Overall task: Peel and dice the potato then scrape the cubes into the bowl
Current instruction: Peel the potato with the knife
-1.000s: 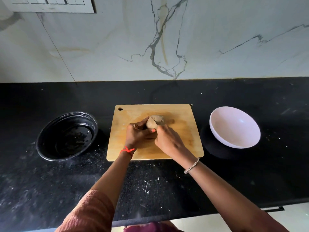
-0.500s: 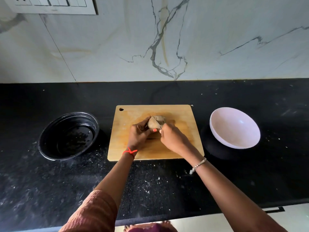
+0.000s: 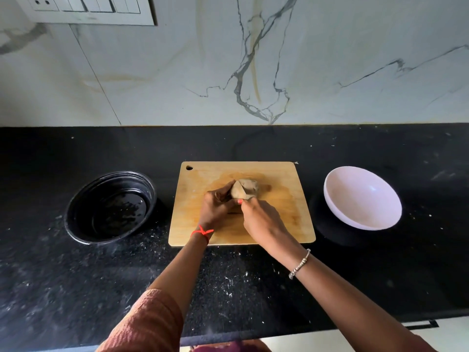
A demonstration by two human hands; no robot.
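Both hands meet at a potato (image 3: pixel 247 189) in the middle of a board (image 3: pixel 284 212).
Left hand (image 3: pixel 218 208) grips it; right hand (image 3: pixel 264 221) curls against it, contents unclear. Desk (image 3: pixel 228 288) shows between the board's right edge and the white bowl (image 3: pixel 355 214).

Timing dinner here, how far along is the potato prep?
Early on. Done: just setup, cutting board, white bowl and black bowl laid out. In hand: the left hand grips the mostly brown-skinned potato on the board while the right hand works at it; any tool is hidden. Left: finishing the peel, dicing, scraping into a bowl; the white one is empty.
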